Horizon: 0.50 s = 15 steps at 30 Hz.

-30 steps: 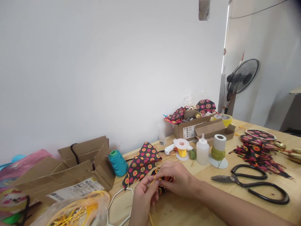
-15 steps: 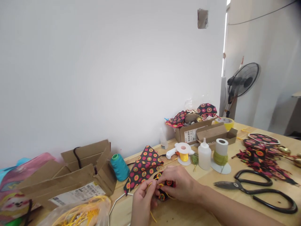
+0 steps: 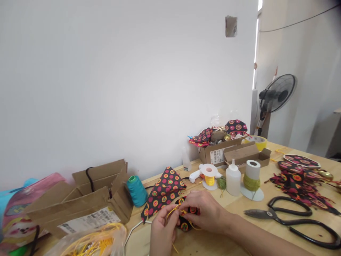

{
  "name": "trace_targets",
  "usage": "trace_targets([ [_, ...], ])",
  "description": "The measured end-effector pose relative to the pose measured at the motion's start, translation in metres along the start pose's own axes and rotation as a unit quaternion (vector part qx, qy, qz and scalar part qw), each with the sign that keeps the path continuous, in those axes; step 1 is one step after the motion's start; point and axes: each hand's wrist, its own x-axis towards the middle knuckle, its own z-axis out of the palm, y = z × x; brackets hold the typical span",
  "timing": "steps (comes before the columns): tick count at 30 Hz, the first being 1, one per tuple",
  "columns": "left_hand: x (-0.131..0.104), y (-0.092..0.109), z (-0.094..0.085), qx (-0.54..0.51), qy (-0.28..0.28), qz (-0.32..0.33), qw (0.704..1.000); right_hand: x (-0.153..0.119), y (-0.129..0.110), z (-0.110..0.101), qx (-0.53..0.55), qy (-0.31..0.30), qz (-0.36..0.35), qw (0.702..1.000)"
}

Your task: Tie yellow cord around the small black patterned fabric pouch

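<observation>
My left hand (image 3: 164,227) pinches a thin yellow cord (image 3: 173,210) between thumb and forefinger. Close beside it on the right, my right hand (image 3: 204,209) has its fingers closed on the same cord, where a small loop or knot shows. Under the fingers is a small black fabric piece (image 3: 184,224) with red and yellow flower prints, partly hidden by both hands. A loose cord end hangs below my left hand. Just behind, a larger folded piece of the same patterned cloth (image 3: 165,188) lies on the wooden table.
Black-handled scissors (image 3: 269,214) lie at right, near patterned fabric scraps (image 3: 298,185). Behind my hands stand a yellow thread spool (image 3: 210,180), a white squeeze bottle (image 3: 233,181) and a green cord roll (image 3: 252,183). At left are a teal thread cone (image 3: 137,192), a cardboard box (image 3: 90,206) and a plastic bag of cords (image 3: 101,241).
The view has shifted slightly, so the scene sits a little lower. Both hands stay together at the fabric piece, and the yellow loop between the fingers shows more.
</observation>
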Motion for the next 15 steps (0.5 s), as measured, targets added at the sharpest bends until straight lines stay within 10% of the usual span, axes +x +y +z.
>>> trace_targets([
  [15, -0.0021, 0.0047, 0.0011, 0.002, 0.009, 0.008, 1.0, 0.0011, -0.0041, -0.0047, -0.008, 0.009, -0.003, 1.0],
])
